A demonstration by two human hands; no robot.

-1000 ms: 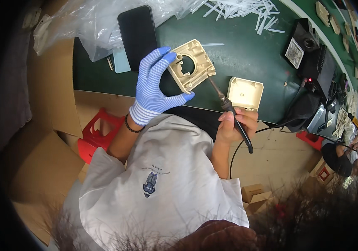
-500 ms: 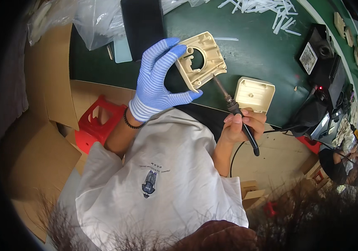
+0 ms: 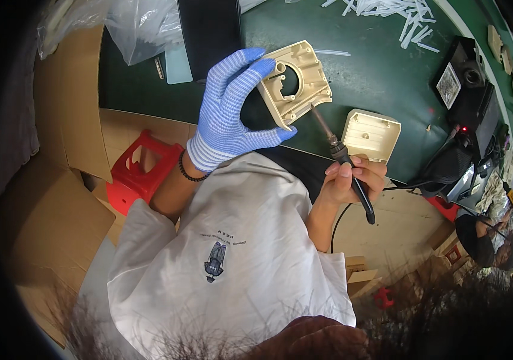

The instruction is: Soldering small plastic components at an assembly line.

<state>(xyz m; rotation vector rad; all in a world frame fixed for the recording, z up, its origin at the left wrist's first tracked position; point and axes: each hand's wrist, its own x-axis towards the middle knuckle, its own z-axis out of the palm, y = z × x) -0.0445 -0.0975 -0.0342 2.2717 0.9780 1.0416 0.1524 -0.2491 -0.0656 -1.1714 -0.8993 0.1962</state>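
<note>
My left hand, in a blue-and-white striped glove, grips a cream plastic housing by its left side, fingers at the top corner and thumb at the bottom. A large round opening and several small posts show inside the housing. My bare right hand is closed round the black handle of a soldering iron. The iron's tip meets or nearly meets the housing's lower right edge; contact cannot be made out. Just right of the iron, a cream plastic cover lies on the green table with its hollow side up.
White plastic strips are heaped at the far side of the table. A black device with a red light stands at the right, with cables. At the left are a black flat panel, plastic bags, cardboard and a red stool.
Hands, housing and iron appear slightly further right in the picture, as does most of the table, so the view itself has shifted a little. Both grips are the same.
</note>
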